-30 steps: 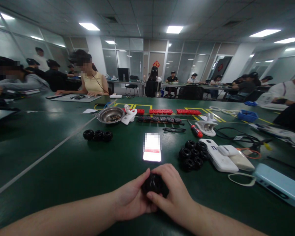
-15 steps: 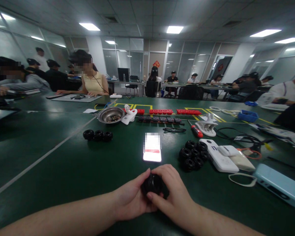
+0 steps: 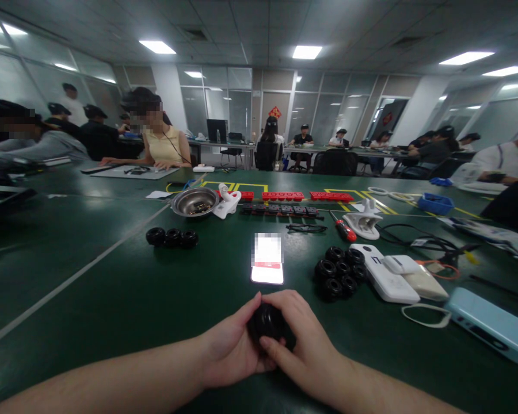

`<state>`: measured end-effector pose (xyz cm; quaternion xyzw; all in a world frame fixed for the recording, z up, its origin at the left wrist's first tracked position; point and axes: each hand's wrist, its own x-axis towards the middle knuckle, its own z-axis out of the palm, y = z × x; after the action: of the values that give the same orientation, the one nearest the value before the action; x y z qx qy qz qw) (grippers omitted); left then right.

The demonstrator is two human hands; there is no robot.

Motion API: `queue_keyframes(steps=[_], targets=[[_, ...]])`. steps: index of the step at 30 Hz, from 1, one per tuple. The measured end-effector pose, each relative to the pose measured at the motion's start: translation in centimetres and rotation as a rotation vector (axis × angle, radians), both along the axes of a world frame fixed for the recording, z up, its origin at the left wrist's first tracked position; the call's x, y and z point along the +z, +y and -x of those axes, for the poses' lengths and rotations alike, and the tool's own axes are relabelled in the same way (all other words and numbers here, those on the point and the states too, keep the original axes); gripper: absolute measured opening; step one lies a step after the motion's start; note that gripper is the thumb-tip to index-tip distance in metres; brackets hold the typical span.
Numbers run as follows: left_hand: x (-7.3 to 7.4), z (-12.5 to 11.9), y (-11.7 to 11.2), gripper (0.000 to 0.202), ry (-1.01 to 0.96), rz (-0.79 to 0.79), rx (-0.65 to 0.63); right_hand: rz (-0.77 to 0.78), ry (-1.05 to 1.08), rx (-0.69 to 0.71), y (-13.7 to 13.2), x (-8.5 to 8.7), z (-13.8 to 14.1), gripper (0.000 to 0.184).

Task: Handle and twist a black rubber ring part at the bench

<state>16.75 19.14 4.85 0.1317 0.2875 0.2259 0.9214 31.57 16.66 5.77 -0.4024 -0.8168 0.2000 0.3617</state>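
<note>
Both forearms are showing bare to the frame edge, with no sleeves; the left hand and right hand are wearing nothing.

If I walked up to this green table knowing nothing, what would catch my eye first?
Probably the two bare hands at the near edge, left hand and right hand, closed together around one small black wheel. Just beyond them a lit phone glows on the table. Right of the phone sits a cluster of black wheels.

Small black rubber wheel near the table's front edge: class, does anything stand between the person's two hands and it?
Nothing visible does. The left hand and right hand both already grip the small black rubber wheel directly, fingers wrapped round it above the dark green table.
</note>
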Motion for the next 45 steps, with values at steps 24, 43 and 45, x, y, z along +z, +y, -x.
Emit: queue_keyframes(steps=[24, 43, 45], targets=[[0.4, 0.13, -0.09, 0.042, 0.014, -0.006, -0.016, 0.046, 0.001, -0.088, 0.26, 0.07, -0.04, 0.027], [-0.11, 0.15, -0.05, 0.043, 0.004, -0.013, -0.022, -0.068, 0.044, 0.0, -0.03, 0.07, -0.27, 0.04], [-0.02, 0.19, -0.1, 0.043, 0.014, 0.001, -0.023, -0.067, 0.044, -0.017, -0.21, -0.04, -0.25, 0.051]])
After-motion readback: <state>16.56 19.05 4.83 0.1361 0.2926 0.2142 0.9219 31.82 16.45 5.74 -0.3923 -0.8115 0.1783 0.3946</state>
